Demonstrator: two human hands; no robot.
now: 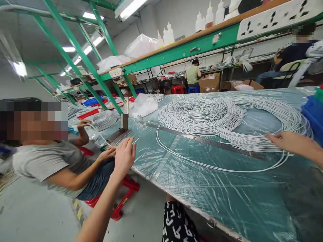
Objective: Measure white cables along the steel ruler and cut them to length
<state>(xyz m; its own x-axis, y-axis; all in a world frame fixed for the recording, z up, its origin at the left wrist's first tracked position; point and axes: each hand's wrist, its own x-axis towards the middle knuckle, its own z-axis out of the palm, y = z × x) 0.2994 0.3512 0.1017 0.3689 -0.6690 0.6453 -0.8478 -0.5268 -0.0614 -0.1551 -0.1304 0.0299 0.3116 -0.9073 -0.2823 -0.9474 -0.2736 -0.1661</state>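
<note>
White cable coils (181, 122) on table (222, 198); right hand (287, 140) at coils, left hand (124, 156) near table edge; cannot tell whether fingers grip.

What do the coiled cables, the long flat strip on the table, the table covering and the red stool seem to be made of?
Coiled cables: probably smooth plastic-jacketed, pale grey, bending in even loops; core hidden.
Long flat strip: likely metal, thin, straight and grey.
Table covering: apparently clear, glossy plastic film, wrinkled with bright streaks.
Red stool: likely moulded plastic, shiny and evenly coloured.
</note>
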